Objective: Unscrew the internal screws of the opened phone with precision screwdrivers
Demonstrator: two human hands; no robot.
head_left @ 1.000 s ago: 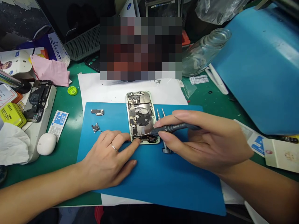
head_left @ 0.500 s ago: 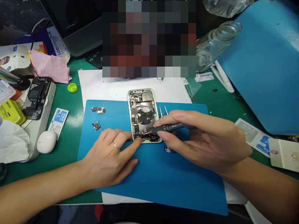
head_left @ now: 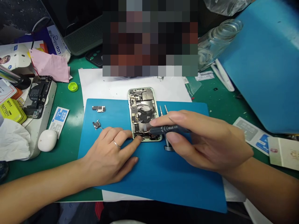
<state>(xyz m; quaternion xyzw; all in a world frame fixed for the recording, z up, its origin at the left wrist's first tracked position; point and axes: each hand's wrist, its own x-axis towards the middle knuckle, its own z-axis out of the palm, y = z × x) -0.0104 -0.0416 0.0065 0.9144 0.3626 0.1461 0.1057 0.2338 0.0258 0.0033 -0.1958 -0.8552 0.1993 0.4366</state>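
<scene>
An opened smartphone (head_left: 146, 113), its inner parts bare, lies on the blue mat (head_left: 163, 183). My left hand (head_left: 114, 154) rests at its lower left with fingers stretched out, the index fingertip on the phone's bottom end. Between thumb and fingers my right hand (head_left: 207, 141) grips a dark screwdriver (head_left: 161, 129). Its thin tip points left at the lower part of the phone, near my left index finger; whether it touches a screw I cannot tell. Partly behind my right hand, more screwdrivers (head_left: 168, 147) lie on the mat.
Two small phone parts, a flat one (head_left: 99, 109) and a dark one (head_left: 96, 124), lie on the mat's left. A second opened phone (head_left: 37, 97) rests on a white box beside a white earbud case (head_left: 47, 140). A glass jar (head_left: 217, 42) stands at back right.
My right thumb has shifted right along the screwdriver, and the handle now lies a little flatter. My left hand stays in place on the phone.
</scene>
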